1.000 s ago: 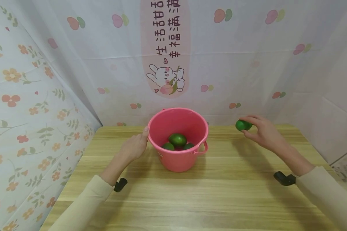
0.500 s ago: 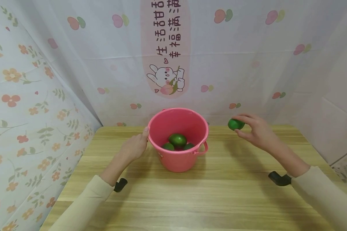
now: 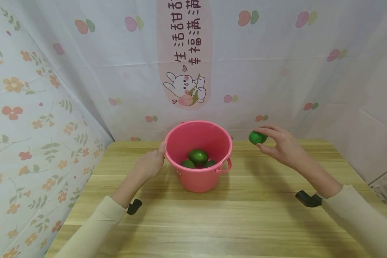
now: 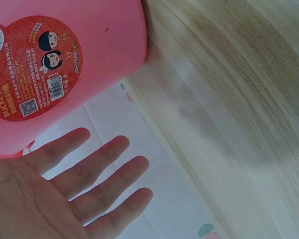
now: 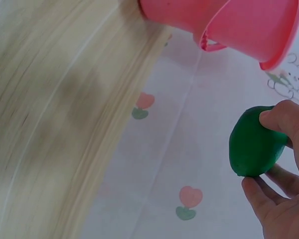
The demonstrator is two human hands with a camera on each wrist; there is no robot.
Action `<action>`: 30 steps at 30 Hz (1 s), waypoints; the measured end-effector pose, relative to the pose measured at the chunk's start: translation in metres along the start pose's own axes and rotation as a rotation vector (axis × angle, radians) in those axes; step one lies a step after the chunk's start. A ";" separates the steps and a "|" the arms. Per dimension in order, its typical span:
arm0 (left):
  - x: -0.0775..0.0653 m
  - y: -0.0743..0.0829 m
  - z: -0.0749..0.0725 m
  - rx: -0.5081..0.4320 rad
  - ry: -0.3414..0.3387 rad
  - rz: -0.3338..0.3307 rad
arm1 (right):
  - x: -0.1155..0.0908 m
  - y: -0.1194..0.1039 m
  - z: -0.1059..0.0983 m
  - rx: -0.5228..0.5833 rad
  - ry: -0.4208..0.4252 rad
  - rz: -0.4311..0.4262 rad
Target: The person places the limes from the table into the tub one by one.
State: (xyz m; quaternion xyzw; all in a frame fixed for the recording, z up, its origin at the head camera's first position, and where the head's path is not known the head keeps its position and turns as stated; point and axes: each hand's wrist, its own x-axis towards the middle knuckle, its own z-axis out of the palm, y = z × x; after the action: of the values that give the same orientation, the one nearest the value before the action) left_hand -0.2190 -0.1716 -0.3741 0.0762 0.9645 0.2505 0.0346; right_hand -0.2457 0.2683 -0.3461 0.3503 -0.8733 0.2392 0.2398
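Observation:
A pink bucket (image 3: 200, 179) stands on the wooden table, tilted rim visible, with green limes (image 3: 198, 156) inside. My left hand (image 3: 148, 165) rests against its left rim, thumb at the edge. In the left wrist view the four fingers (image 4: 109, 191) are straight and spread beside the bucket wall (image 4: 114, 45); the thumb is hidden there. To the right of the bucket, my right hand (image 3: 285, 148) pinches a green lime (image 3: 257, 137) between thumb and fingertips, above the table's back edge. The right wrist view shows this lime (image 5: 256, 142) whole, apart from the bucket.
The bucket's handle (image 3: 225, 166) hangs at its right front. Behind the wooden table (image 3: 196, 222) hangs a white printed curtain (image 3: 277, 71), and a floral cloth (image 3: 29, 143) covers the left side. Dark straps or mounts (image 3: 309, 199) sit at both wrists.
My right hand has moved left toward the bucket and slightly up, carrying the lime. The left hand and the bucket have stayed in place.

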 end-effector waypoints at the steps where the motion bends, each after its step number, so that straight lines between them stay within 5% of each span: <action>1: 0.000 0.000 0.000 -0.001 0.000 0.002 | 0.001 -0.001 0.000 0.002 0.003 -0.004; 30: 0.000 -0.001 0.000 0.001 -0.001 0.009 | 0.016 -0.022 0.004 0.038 0.009 -0.034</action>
State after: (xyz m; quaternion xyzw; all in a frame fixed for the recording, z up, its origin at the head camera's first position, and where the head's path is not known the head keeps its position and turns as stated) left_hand -0.2193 -0.1726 -0.3745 0.0805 0.9643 0.2499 0.0341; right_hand -0.2412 0.2444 -0.3342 0.3684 -0.8614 0.2531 0.2413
